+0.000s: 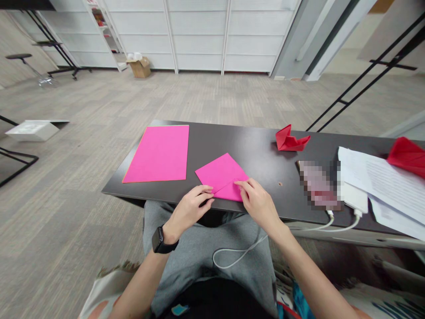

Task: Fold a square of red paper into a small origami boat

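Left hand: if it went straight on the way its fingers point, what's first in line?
The folded pink paper, which the left hand seems to touch. Sliding across that, it would probably reach the right hand next, though one view leaves depth unclear.

No legible text; print on white sheets (pixel 387 184) too small to read.

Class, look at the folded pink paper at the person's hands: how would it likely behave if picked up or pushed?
The folded pink paper is probably light, since it looks thin and flat. The slanting fold line suggests overlapping layers, so it may be stiffer there than a single sheet. Pushed, it would likely slide, because the dark table looks smooth.
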Tool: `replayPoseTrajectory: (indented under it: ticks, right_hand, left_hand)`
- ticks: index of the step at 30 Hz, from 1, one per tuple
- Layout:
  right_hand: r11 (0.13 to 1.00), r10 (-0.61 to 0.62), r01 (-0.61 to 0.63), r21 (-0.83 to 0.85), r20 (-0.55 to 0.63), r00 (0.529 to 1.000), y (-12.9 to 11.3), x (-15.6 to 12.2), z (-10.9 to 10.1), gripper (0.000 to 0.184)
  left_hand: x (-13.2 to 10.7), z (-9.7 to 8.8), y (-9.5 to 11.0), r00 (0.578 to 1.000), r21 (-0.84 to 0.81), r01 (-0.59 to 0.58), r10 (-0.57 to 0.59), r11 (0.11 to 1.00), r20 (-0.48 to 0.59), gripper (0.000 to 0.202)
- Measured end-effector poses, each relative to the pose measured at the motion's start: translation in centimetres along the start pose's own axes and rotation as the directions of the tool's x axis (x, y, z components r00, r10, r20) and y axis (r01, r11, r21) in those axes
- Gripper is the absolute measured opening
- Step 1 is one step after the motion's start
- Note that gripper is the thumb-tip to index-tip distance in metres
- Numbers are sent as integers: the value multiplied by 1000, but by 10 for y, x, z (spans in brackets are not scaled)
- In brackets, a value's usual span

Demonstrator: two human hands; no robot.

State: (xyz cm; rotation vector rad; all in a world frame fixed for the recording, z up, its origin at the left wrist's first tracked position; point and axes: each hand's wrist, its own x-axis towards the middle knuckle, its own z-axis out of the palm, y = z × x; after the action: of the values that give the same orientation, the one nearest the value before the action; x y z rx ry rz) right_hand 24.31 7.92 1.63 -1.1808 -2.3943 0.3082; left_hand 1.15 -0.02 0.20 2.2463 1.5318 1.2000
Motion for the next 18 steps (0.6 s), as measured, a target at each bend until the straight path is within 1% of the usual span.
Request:
replayPoseTrajectory:
  ticks: [3, 6, 7, 9, 10, 11, 14, 16, 18]
  right_hand:
    - [992, -26, 27, 123, -8, 1000, 3, -4, -5, 32]
    - [964, -17, 31, 265, -56, 998, 5, -11, -10, 41]
    - [952, -17, 33, 303, -57, 998, 6, -15, -12, 40]
    - [932, -64, 74, 354, -42, 997, 7, -21, -16, 26]
    - [924, -108, 110, 367, -28, 994, 7, -24, -18, 19]
    - [916, -158, 150, 373, -10, 987, 6, -27, -19, 15]
    - [902, -273, 232, 365, 63, 960, 5, -33, -24, 22]
    - [903, -295, 243, 355, 102, 950, 3, -34, -27, 25]
    - [906, -298, 239, 348, 127, 946, 1, -35, -29, 23]
  left_hand:
    - [-1, 1, 1, 1000, 30, -12, 13, 999, -17, 10]
    - [-3, 0, 3, 1000, 58, 5, -6, 998, 4, 14]
    - [-4, 0, 4, 1000, 71, 9, -10, 997, 16, 14]
    - [-6, -2, 5, 999, 98, 8, -12, 995, 34, 12]
    - [-7, -2, 6, 999, 109, 3, -8, 994, 41, 11]
    - [-8, -3, 6, 999, 118, -7, 2, 993, 50, 11]
    - [-8, -5, 5, 996, 144, -56, 45, 988, 83, 11]
    - [-8, -7, 5, 992, 154, -82, 65, 985, 109, 11]
    - [-7, -8, 4, 990, 152, -82, 63, 985, 125, 12]
